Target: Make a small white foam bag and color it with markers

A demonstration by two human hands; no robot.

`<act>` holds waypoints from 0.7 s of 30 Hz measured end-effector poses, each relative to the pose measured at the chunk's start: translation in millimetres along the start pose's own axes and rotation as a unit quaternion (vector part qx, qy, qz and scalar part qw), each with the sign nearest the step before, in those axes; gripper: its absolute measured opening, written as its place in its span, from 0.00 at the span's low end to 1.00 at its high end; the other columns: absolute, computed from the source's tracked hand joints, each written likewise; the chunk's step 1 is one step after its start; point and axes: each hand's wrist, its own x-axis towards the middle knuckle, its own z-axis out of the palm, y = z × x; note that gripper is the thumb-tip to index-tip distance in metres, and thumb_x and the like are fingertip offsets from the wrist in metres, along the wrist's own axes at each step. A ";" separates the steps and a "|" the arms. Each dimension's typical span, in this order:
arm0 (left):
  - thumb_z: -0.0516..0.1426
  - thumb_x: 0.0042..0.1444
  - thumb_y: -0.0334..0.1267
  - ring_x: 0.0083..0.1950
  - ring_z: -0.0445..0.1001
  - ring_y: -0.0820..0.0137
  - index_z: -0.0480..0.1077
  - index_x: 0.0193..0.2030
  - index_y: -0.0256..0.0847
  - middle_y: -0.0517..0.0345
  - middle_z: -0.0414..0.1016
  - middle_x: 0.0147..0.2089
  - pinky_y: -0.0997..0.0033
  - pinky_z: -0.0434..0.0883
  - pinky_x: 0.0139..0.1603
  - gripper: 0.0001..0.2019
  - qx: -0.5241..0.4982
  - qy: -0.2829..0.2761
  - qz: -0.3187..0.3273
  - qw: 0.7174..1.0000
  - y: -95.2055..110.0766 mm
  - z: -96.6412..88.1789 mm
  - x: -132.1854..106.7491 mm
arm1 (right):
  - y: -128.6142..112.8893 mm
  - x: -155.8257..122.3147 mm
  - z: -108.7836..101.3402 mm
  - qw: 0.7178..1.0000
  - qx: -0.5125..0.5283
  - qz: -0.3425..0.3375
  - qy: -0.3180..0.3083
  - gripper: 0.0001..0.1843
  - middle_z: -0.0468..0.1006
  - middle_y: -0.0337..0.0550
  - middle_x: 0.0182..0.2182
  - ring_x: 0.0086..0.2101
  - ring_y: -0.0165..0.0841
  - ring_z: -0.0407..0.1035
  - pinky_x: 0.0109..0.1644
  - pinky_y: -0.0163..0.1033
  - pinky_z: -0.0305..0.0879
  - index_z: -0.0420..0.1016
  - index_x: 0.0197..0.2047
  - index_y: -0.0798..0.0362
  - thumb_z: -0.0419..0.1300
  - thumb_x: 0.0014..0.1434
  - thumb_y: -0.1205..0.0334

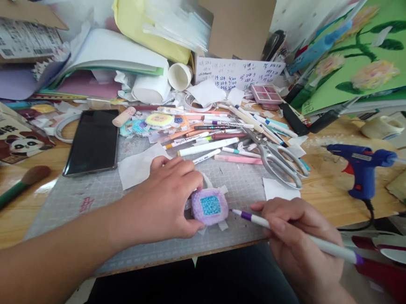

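My left hand (171,196) grips a small rounded craft piece (219,208) by its left edge, thumb below and fingers above. The piece is lilac with a blue square in its middle, and whitish tabs stick out at its edges. In my right hand (301,239) is a white marker pen (261,220) with a purple band, held like a writing pen. Its tip points left, close to the right edge of the piece; I cannot tell whether it touches. Both hands are over the front part of a grey cutting mat (88,227).
Many loose markers (207,145) lie behind my hands, with large scissors (279,160) at their right. A black phone (93,143) rests at left, near a green-handled brush (13,193). A blue glue gun (361,169) stands at right. Similar colourful pieces (159,119) lie among the markers.
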 end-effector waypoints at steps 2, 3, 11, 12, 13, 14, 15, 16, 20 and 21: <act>0.63 0.41 0.49 0.43 0.65 0.57 0.66 0.34 0.42 0.57 0.65 0.37 0.54 0.54 0.45 0.18 0.004 0.000 -0.005 1.000 1.0 0.0 0.1 | -0.3 -1.0 0.1 0.998 -0.027 0.006 -0.047 0.07 0.70 0.36 0.20 0.27 0.35 0.68 0.45 0.50 0.69 0.75 0.29 0.48 0.60 0.55 0.69; 0.63 0.41 0.49 0.43 0.65 0.57 0.66 0.34 0.42 0.57 0.65 0.37 0.54 0.54 0.45 0.18 0.004 -0.004 -0.009 1.000 1.6 -0.4 0.2 | -0.3 -1.3 0.0 0.997 -0.045 0.003 -0.058 0.07 0.71 0.36 0.20 0.29 0.35 0.68 0.45 0.50 0.69 0.75 0.29 0.48 0.60 0.55 0.69; 0.63 0.42 0.50 0.43 0.64 0.57 0.66 0.34 0.41 0.56 0.65 0.37 0.53 0.55 0.45 0.17 0.013 -0.013 -0.020 1.000 5.0 -3.2 0.1 | -0.9 -3.9 0.1 0.994 -0.088 -0.021 -0.056 0.07 0.71 0.36 0.21 0.30 0.36 0.69 0.46 0.49 0.69 0.74 0.30 0.47 0.60 0.56 0.69; 0.63 0.42 0.49 0.43 0.64 0.57 0.67 0.34 0.41 0.56 0.65 0.37 0.53 0.55 0.45 0.17 0.012 -0.010 -0.020 1.000 5.1 -3.2 0.1 | -1.0 -4.6 0.5 0.992 -0.106 -0.024 -0.063 0.07 0.72 0.37 0.22 0.31 0.36 0.70 0.46 0.49 0.69 0.74 0.30 0.47 0.60 0.55 0.69; 0.63 0.42 0.49 0.43 0.64 0.57 0.66 0.34 0.42 0.56 0.65 0.37 0.52 0.55 0.45 0.17 0.011 -0.008 -0.020 1.000 5.2 -3.1 0.2 | -0.9 -5.2 0.7 0.991 -0.117 -0.031 -0.059 0.07 0.71 0.37 0.21 0.31 0.37 0.70 0.46 0.49 0.69 0.74 0.29 0.47 0.60 0.55 0.69; 0.63 0.42 0.49 0.43 0.64 0.57 0.66 0.35 0.42 0.56 0.65 0.37 0.52 0.56 0.45 0.18 0.011 -0.008 -0.019 1.000 5.1 -3.0 0.3 | -0.6 -5.5 0.8 0.992 -0.116 -0.036 -0.043 0.07 0.70 0.37 0.20 0.31 0.37 0.70 0.46 0.49 0.69 0.74 0.29 0.47 0.60 0.56 0.68; 0.63 0.41 0.49 0.43 0.64 0.57 0.66 0.35 0.42 0.56 0.65 0.37 0.52 0.56 0.45 0.18 0.012 -0.009 -0.018 1.000 5.0 -2.9 0.3 | -0.2 -5.6 0.8 0.994 -0.103 -0.040 -0.023 0.07 0.69 0.36 0.20 0.30 0.36 0.69 0.46 0.49 0.69 0.74 0.29 0.47 0.59 0.56 0.68; 0.63 0.41 0.49 0.43 0.64 0.57 0.66 0.35 0.42 0.56 0.66 0.37 0.52 0.56 0.45 0.18 0.013 -0.011 -0.016 1.000 4.8 -2.8 0.4 | 0.2 -5.4 0.7 0.995 -0.085 -0.043 -0.007 0.07 0.69 0.36 0.19 0.29 0.36 0.68 0.45 0.49 0.69 0.74 0.29 0.47 0.59 0.57 0.67; 0.63 0.42 0.49 0.43 0.65 0.57 0.66 0.35 0.42 0.55 0.66 0.37 0.51 0.57 0.45 0.17 0.011 -0.005 -0.011 1.000 3.6 -1.8 -0.1 | 1.9 -2.6 0.0 0.995 -0.085 -0.029 -0.035 0.06 0.70 0.36 0.20 0.29 0.35 0.68 0.45 0.50 0.69 0.75 0.29 0.47 0.60 0.57 0.67; 0.63 0.42 0.49 0.43 0.65 0.57 0.66 0.35 0.42 0.55 0.66 0.37 0.50 0.57 0.45 0.18 0.010 -0.002 -0.012 1.000 3.1 -1.3 -0.4 | 2.4 -1.3 -0.1 0.995 -0.092 -0.026 -0.030 0.06 0.70 0.37 0.20 0.29 0.36 0.69 0.45 0.49 0.69 0.74 0.29 0.47 0.60 0.56 0.67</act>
